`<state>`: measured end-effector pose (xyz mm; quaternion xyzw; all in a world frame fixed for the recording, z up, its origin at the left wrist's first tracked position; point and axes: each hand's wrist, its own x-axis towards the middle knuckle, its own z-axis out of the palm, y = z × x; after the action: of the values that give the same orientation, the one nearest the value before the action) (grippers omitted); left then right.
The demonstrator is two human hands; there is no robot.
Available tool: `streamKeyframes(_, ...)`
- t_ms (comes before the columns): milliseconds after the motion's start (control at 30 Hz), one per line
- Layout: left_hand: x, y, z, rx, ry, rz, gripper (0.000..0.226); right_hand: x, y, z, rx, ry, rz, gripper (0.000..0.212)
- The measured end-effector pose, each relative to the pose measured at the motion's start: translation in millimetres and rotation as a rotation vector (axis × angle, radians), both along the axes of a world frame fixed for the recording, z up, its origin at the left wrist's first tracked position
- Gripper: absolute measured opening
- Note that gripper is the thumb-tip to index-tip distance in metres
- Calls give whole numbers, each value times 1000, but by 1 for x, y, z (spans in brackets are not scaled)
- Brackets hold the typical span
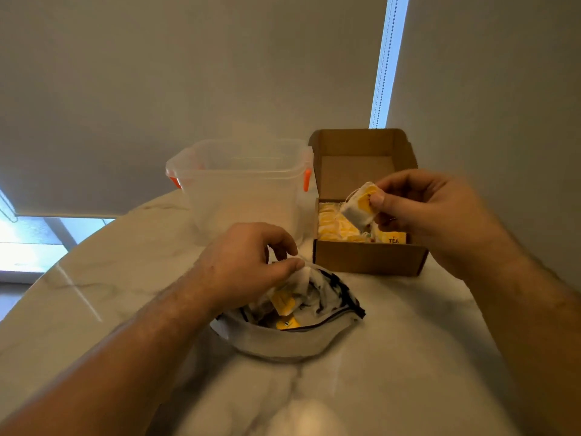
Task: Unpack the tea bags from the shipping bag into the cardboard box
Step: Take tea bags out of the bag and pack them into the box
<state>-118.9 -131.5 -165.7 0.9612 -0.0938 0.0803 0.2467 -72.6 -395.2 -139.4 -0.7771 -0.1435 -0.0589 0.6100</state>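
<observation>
Pinching one tea bag between thumb and curled fingers, the right hand holds it directly over the open cardboard box, just above the yellow-tagged tea bags lying inside, so lowering it looks like the remaining move. The left hand pinches what looks like the far rim of the shipping bag, where more tea bags remain. That box sits beyond and right of the bag, nearer the right hand. A clear plastic container stands just beside the box on the marble table.
</observation>
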Motion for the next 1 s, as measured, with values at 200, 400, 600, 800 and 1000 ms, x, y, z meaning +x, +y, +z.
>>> streamKeyframes(200,27,-35,4,121,-236,-70,25,21,-33,23,-332,-27,-72,10)
streamKeyframes(400,42,-47,-6,229,-280,-50,22,41,-46,20,-781,41,-61,15)
streamKeyframes(600,42,-44,-15,184,-288,-70,15,58,-34,5,-1091,36,-14,19)
streamKeyframes(800,42,-41,-17,159,-298,-84,11,63,-30,-4,-1257,-26,-78,19)
streamKeyframes(1000,44,-41,-20,132,-301,-84,12,62,-28,2,-1264,-18,-100,26)
